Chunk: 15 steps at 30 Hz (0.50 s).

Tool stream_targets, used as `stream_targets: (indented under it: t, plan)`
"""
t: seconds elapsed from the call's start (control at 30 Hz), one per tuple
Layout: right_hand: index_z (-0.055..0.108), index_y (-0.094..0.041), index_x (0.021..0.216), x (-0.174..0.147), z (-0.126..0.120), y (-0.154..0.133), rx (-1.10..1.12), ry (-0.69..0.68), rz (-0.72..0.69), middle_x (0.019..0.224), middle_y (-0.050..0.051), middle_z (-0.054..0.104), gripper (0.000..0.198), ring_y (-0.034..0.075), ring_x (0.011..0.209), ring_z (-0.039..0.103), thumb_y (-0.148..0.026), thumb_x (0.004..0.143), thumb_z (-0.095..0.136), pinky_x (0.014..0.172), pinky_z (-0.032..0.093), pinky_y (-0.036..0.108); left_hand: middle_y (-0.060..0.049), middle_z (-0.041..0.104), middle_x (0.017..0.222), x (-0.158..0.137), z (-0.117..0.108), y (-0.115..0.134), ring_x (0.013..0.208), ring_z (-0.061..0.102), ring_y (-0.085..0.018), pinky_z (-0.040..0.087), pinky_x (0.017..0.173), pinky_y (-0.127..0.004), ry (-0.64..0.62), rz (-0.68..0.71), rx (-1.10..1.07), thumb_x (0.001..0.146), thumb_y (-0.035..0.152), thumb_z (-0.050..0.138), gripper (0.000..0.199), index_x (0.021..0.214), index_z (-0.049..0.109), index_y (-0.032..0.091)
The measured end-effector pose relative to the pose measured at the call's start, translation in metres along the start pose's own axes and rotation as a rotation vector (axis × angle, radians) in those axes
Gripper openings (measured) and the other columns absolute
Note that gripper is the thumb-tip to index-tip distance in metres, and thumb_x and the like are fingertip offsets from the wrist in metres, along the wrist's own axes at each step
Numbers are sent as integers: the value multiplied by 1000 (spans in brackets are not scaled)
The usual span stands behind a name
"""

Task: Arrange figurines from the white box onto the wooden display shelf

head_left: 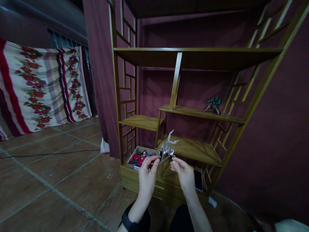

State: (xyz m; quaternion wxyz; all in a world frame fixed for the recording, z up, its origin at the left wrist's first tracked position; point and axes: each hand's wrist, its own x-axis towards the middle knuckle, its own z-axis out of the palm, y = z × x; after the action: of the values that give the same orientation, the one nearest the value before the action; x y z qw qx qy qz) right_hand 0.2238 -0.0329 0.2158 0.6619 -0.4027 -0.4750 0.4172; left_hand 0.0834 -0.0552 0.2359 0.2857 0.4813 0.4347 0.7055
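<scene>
Between my two hands, in front of the lower shelves, is a clear plastic jointed piece (166,149) with thin branching arms that point upward. My left hand (147,172) pinches its left side between thumb and fingertips. At its lower right end, the thumb and fingers of my right hand (183,174) are closed on it. Just behind my left hand stands an open cardboard box (136,151) with red, blue and black figure parts (138,159) inside, partly covered by the hand.
A wooden shelf unit (198,50) stands ahead. A green and brown action figure (214,104) crouches on its right middle shelf. A phone (198,179) lies at the lower right. Small clear bits (109,175) and a black cable (60,152) are on the tiled floor.
</scene>
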Motion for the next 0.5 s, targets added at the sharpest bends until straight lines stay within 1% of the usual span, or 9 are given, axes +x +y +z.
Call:
stream_targets:
  t: [0.1, 0.23, 0.4, 0.5]
  plan:
    - [68, -14, 92, 1, -1, -3, -35, 10, -26, 82, 8, 70, 36, 20, 68, 65, -38, 65, 67, 65, 57, 37, -6, 65, 88, 1, 5, 4, 85, 58, -19, 43, 79, -29, -66, 74, 84, 69, 29, 64, 20, 86, 69, 19]
    - [69, -16, 92, 2, -3, -9, -98, 9, -72, 84, 8, 70, 35, 21, 70, 65, -39, 66, 66, 65, 56, 36, -6, 65, 83, 6, 12, 3, 81, 58, -19, 43, 76, -29, -77, 110, 155, 70, 29, 63, 17, 84, 70, 20]
    - [68, -18, 94, 4, -5, -18, -208, 1, -154, 89, 7, 69, 31, 19, 72, 64, -37, 70, 61, 66, 55, 33, -5, 66, 80, 15, 20, 3, 76, 59, -18, 44, 72, -28, -81, 89, 153, 69, 29, 63, 19, 83, 70, 19]
    - [67, -19, 95, 3, -5, -24, -272, -18, -218, 90, 7, 69, 30, 19, 73, 64, -36, 73, 59, 66, 54, 32, -7, 67, 81, 21, 26, 0, 76, 60, -19, 45, 73, -29, -79, 35, 94, 66, 29, 65, 21, 83, 70, 17]
